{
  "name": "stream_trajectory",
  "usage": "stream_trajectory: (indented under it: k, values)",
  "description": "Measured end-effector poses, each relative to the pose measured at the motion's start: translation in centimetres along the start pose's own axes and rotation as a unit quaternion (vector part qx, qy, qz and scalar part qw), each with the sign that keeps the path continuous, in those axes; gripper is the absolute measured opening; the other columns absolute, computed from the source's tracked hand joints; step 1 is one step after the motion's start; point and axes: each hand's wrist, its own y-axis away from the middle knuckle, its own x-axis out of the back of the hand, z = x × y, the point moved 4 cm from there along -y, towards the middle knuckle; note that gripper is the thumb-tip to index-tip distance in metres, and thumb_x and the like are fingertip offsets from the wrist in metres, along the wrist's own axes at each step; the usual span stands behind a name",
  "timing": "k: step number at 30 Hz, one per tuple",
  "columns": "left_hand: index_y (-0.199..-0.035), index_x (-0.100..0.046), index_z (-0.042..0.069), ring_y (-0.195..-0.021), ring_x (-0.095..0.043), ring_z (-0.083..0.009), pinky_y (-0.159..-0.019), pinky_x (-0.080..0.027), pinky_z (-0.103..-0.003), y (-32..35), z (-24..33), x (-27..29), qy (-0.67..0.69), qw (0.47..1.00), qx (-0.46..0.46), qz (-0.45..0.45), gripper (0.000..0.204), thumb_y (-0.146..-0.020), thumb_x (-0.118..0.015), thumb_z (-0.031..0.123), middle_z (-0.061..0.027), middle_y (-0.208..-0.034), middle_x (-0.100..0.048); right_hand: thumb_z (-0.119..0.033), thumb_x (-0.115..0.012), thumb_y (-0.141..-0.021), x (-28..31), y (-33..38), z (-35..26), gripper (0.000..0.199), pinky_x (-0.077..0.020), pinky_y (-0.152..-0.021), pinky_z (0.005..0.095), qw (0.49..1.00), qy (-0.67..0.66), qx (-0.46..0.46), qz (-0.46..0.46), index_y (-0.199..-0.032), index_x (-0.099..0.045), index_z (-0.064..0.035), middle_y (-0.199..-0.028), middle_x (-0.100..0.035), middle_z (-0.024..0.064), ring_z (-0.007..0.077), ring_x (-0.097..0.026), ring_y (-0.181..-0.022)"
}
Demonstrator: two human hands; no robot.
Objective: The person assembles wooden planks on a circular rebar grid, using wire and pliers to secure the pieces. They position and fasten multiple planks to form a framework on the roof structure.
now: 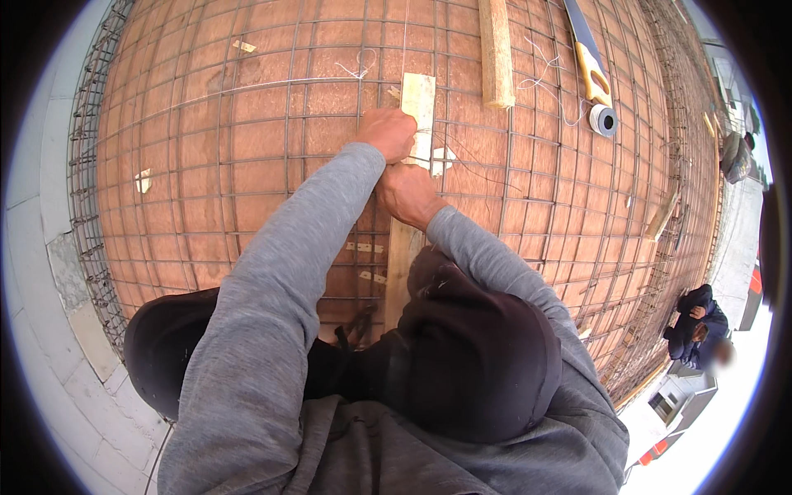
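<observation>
Both hands are together over a light wooden board (419, 95) that lies lengthwise among the steel bars in front of me. My left hand (388, 134) is closed in a fist at the board's left edge. Several thin dark wires (466, 162) trail rightward from beside it. Just below, my right hand (410, 195) is closed over the board, its fingers curled toward the left. What lies inside its grip is hidden. A steel bar mesh (286, 148) spreads around both hands, above reddish plywood (239, 169).
A second timber (497, 58) lies at the far right of the board. Beyond it are a handsaw (592, 74), a roll of tape or line (603, 120) and loose white string (540, 82). Taut string (247, 87) crosses the mesh. Two people, one crouching (697, 326), are at the right.
</observation>
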Motion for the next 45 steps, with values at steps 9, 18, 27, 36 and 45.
stream_trajectory:
  k: [9,18,27,36,45]
  values:
    - [-0.091,-0.065,0.002,-0.092,-0.068,-0.04,-0.078,-0.052,-0.048,1.5,-1.9,-2.3,0.151,0.988,0.021,0.007,0.022,-0.077,-0.069,0.018,-0.0211,-0.091,-0.07,-0.016,-0.062,-0.085,3.8,-0.1,-1.5,0.021,-0.0549,-0.059,0.0479,0.993,-0.008,0.021,-0.112,-0.076,-0.065,0.0024,-0.078,-0.067,0.0244,0.038,-0.068,-0.066]
    - [-0.096,-0.06,0.0,-0.084,-0.064,-0.0362,-0.078,-0.049,-0.048,2.9,-2.1,-3.0,0.198,0.976,-0.012,0.094,0.011,-0.085,-0.059,0.003,-0.02,-0.092,-0.068,-0.003,-0.062,-0.084,11.5,-3.0,-1.0,0.026,-0.0555,-0.073,0.0459,0.965,0.11,0.17,0.166,-0.109,-0.065,0.0017,-0.086,-0.068,0.0184,0.0361,-0.068,-0.08]
    - [-0.101,-0.056,0.002,-0.089,-0.067,-0.0391,-0.077,-0.053,-0.048,2.6,-1.1,-0.2,0.034,0.997,-0.062,-0.03,0.011,-0.092,-0.052,-0.002,-0.0184,-0.095,-0.067,-0.009,-0.059,-0.086,8.1,4.5,1.1,0.012,-0.0565,-0.063,0.046,0.982,0.107,0.014,-0.153,-0.092,-0.062,0.0015,-0.076,-0.069,0.0196,0.037,-0.071,-0.071]
    - [-0.12,-0.063,-0.002,-0.107,-0.07,-0.033,-0.086,-0.061,-0.041,-1.2,2.3,2.1,-0.082,0.985,-0.006,-0.149,0.026,-0.097,-0.052,0.003,-0.021,-0.116,-0.071,-0.011,-0.06,-0.083,5.1,0.1,-3.6,0.013,-0.0572,-0.064,0.0455,0.976,0.058,0.132,-0.162,-0.084,-0.065,0.0012,-0.075,-0.07,0.0204,0.0365,-0.072,-0.073]
    - [-0.117,-0.063,-0.009,-0.089,-0.071,-0.0217,-0.077,-0.06,-0.031,6.6,-3.7,-5.5,0.751,0.558,0.289,0.204,0.027,-0.099,-0.057,0.011,-0.0206,-0.107,-0.07,-0.011,-0.056,-0.093,9.8,-3.0,-1.2,0.019,-0.0566,-0.065,0.047,0.983,-0.015,0.085,-0.16,-0.098,-0.067,0.0039,-0.072,-0.067,0.0223,0.0368,-0.07,-0.069]
